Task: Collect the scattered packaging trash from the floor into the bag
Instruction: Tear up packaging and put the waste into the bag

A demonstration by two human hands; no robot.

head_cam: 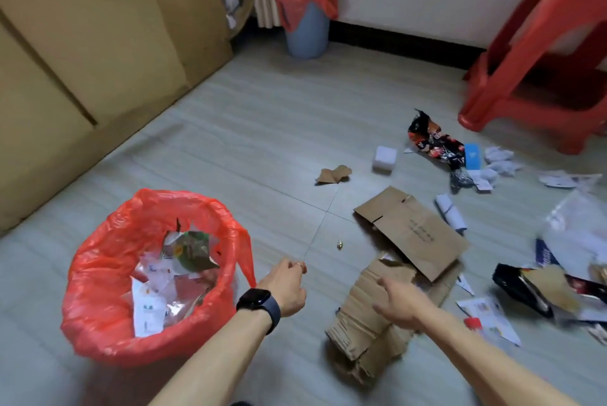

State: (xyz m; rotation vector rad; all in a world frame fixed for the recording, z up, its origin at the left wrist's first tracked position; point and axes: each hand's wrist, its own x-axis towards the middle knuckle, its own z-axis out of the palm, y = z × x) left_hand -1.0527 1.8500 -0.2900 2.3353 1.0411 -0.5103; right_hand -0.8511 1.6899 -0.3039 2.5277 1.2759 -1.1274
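Observation:
A red plastic bag (108, 333) stands open on the floor at lower left, with wrappers and paper inside. My left hand (287, 287), with a dark watch on the wrist, hovers just right of the bag's rim with fingers curled and nothing visible in them. My right hand (400, 304) is spread above a crumpled cardboard piece (364, 336), fingers loose, holding nothing. A flat cardboard sheet (414, 231) lies beyond it. A black and red wrapper (433, 146), a white box (385, 158), a torn brown scrap (333, 174) and white paper bits (499, 159) lie scattered farther off.
A red plastic stool (538, 54) stands at the back right. A blue bin lined with a red bag (307, 18) is against the far wall. Tan cabinet doors (82, 61) fill the left. More wrappers and paper (542, 290) litter the right edge.

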